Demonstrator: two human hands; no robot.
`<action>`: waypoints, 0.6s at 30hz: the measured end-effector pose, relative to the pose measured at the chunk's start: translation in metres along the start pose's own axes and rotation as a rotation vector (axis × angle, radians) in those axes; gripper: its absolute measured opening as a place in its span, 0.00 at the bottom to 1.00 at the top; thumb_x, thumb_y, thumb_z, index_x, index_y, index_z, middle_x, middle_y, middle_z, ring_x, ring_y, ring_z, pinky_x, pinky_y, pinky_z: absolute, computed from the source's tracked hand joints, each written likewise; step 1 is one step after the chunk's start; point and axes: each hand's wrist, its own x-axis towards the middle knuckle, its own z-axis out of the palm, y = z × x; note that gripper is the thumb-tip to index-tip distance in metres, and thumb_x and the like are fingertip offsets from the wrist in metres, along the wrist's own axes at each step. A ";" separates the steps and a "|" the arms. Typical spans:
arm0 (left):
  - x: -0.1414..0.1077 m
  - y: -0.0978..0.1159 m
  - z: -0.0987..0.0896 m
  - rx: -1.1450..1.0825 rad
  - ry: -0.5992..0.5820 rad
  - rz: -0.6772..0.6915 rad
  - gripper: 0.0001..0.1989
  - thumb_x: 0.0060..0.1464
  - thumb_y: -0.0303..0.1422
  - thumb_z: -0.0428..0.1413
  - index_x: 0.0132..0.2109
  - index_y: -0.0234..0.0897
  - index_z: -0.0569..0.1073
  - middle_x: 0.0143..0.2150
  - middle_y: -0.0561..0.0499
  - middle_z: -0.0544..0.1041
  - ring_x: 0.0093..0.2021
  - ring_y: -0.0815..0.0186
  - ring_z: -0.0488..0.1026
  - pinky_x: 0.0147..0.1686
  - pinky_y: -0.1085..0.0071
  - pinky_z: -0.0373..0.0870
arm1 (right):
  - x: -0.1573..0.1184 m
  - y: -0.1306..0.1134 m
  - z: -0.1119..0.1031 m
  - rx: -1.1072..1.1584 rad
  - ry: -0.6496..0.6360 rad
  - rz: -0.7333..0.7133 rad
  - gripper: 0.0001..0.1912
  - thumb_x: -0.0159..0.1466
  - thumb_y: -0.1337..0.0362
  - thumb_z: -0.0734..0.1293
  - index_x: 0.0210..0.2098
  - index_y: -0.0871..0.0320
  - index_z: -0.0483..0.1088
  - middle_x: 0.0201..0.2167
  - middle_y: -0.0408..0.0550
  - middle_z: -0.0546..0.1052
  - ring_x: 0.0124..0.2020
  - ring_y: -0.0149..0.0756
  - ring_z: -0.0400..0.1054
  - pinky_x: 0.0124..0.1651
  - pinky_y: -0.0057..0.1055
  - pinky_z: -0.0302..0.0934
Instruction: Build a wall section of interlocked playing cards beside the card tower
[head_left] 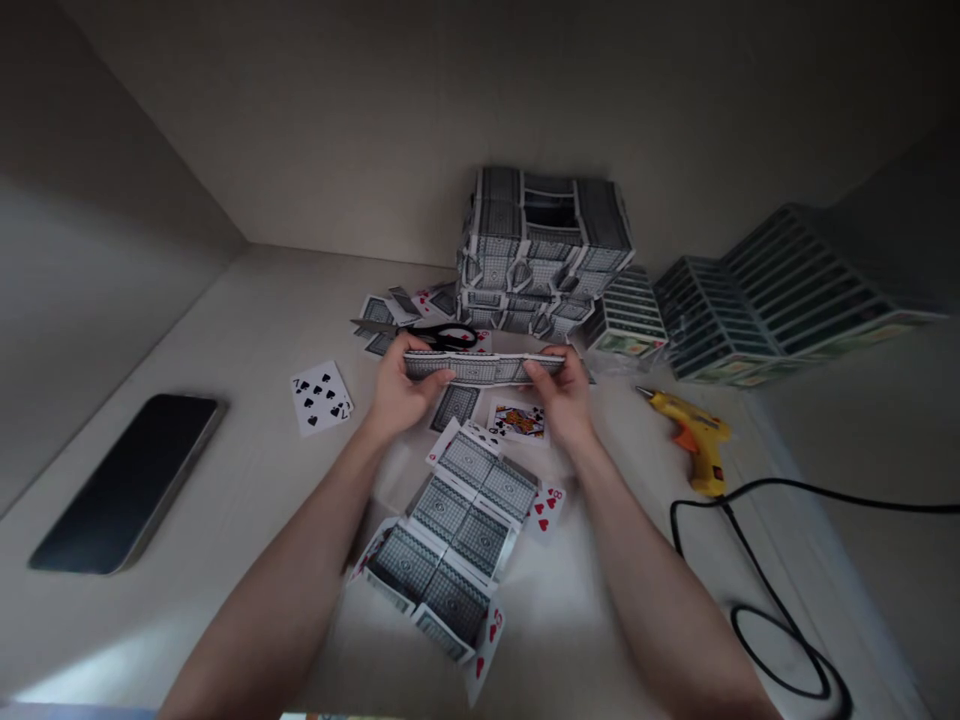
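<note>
Between my two hands is a long strip of joined playing cards (pixel 484 369), its patterned grey backs facing me. My left hand (pixel 409 392) grips its left end, thumb in front and fingers behind. At the right end my right hand (pixel 561 395) pinches it the same way. Below the strip lies a panel of joined cards (pixel 454 530), backs up, with some edges folded upward. A face card (pixel 517 421) and a face-down card (pixel 455 409) rest just under my hands. Scissors with black handles (pixel 442 335) lie right behind the strip.
A boxy structure of folded cards (pixel 547 250) stands at the back. Rows of boxed cards (pixel 750 290) stand at the right. A yellow glue gun (pixel 697 440) with a black cord (pixel 780 485) lies right. At left are a phone (pixel 127 485) and a seven of spades (pixel 321 398).
</note>
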 end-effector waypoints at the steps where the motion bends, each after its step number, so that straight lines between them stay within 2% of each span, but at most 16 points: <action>1: 0.001 0.000 -0.001 -0.015 -0.005 -0.023 0.17 0.38 0.32 0.62 0.32 0.38 0.61 0.23 0.59 0.62 0.22 0.73 0.59 0.23 0.76 0.56 | 0.000 0.000 0.000 -0.002 -0.010 0.008 0.14 0.50 0.59 0.70 0.32 0.53 0.63 0.25 0.38 0.65 0.25 0.30 0.61 0.24 0.29 0.64; 5: 0.001 0.002 -0.002 -0.061 -0.040 -0.099 0.18 0.38 0.33 0.63 0.31 0.38 0.60 0.22 0.59 0.65 0.22 0.71 0.63 0.23 0.75 0.59 | -0.004 -0.002 0.004 0.006 -0.044 0.037 0.15 0.48 0.61 0.71 0.32 0.53 0.63 0.25 0.37 0.66 0.24 0.30 0.61 0.24 0.29 0.65; 8: 0.000 0.002 0.000 -0.035 -0.051 -0.084 0.18 0.37 0.33 0.63 0.30 0.38 0.60 0.22 0.59 0.64 0.22 0.72 0.61 0.23 0.75 0.58 | -0.008 -0.005 0.010 -0.006 -0.109 0.077 0.14 0.48 0.61 0.71 0.31 0.53 0.63 0.24 0.37 0.67 0.24 0.31 0.62 0.23 0.29 0.65; 18: 0.001 -0.001 0.000 -0.012 -0.074 -0.093 0.17 0.36 0.32 0.63 0.31 0.38 0.62 0.23 0.59 0.63 0.23 0.72 0.61 0.24 0.75 0.59 | -0.009 -0.007 0.010 0.002 -0.152 0.108 0.14 0.48 0.61 0.71 0.32 0.53 0.64 0.25 0.38 0.66 0.25 0.31 0.62 0.22 0.29 0.66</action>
